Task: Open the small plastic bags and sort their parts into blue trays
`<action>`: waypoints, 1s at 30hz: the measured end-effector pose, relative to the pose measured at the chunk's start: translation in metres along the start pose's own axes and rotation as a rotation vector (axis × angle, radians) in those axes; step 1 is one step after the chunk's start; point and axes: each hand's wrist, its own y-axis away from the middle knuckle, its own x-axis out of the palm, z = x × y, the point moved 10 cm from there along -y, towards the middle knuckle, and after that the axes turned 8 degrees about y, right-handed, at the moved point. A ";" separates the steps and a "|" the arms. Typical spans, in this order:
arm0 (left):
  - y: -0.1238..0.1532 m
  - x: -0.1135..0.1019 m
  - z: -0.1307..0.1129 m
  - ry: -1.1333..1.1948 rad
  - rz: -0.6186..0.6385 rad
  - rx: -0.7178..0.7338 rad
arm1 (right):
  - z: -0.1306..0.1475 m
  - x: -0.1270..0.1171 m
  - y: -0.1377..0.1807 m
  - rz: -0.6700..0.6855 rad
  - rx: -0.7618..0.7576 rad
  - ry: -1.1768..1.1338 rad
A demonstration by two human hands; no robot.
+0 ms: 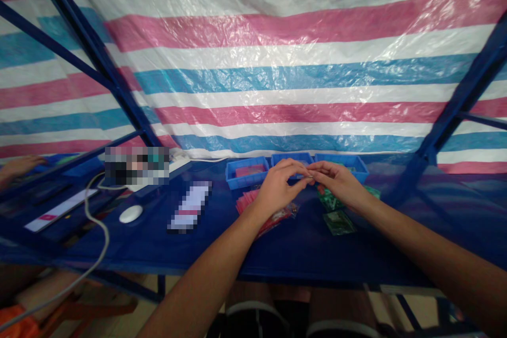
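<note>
My left hand point(281, 182) and my right hand point(333, 180) meet above the blue table, fingertips pinched together around something small and thin that I cannot make out. Below my left hand lie pink-red packets point(247, 200), partly hidden by my wrist. Under my right hand are green packets point(325, 198), and nearer to me a small clear bag with dark green contents point(339, 222) rests flat on the table. Behind the hands stand a blue bin with a pink item inside point(247, 171), a middle blue bin point(291, 158) and a right blue bin point(358, 169).
On the blue table point(222, 253) to the left are a blurred-out phone-like object point(190, 207), a white oval object point(130, 214) and a white cable point(105, 237). Blue metal posts point(459, 100) frame a striped plastic sheet point(285, 74). Another person's hand point(24, 166) shows far left.
</note>
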 end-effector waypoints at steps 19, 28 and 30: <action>0.009 -0.004 0.060 0.153 -0.030 -0.395 | 0.015 -0.010 0.004 -0.096 -0.175 0.208; 0.013 0.021 0.046 -0.370 0.277 -0.192 | 0.013 -0.027 -0.018 -0.194 -0.214 0.445; 0.014 0.025 0.045 -0.397 0.302 -0.185 | 0.021 -0.027 -0.018 -0.196 -0.256 0.583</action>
